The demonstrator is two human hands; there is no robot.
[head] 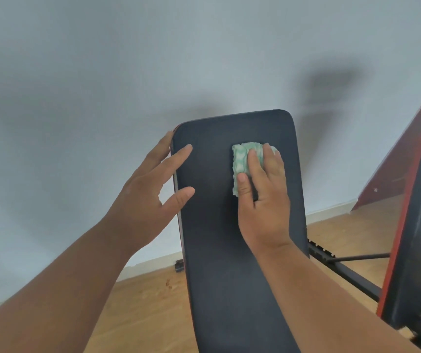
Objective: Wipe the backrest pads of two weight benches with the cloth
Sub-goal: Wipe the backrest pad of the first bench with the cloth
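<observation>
A pale wall (102, 72) fills the upper half of the frame, with wood floor (140, 309) along the bottom. Up the centre runs the black backrest pad (219, 250) of the near bench, tilted away so its rounded top edge sits mid-frame. At the far right edge stands the second bench (418, 225), black with red trim, its pad not yet under the cloth.

The left hand (148, 200) steadies the pad at its upper left edge: fingers straight and spread, thumb and forefinger on the face, the others at the side, gripping nothing. The right hand (263, 197) presses flat on the folded green-and-white cloth (241, 161) near the top of the pad, right of centre, fingers straight over it rather than curled round it.

To do this stroke well, I judge the palm should keep even pressure and draw the cloth in overlapping passes from the top edge downward, reaching the left strip beside the steadying fingers and both rounded corners. The left hand should brace firmly so the tilted pad does not rock.
</observation>
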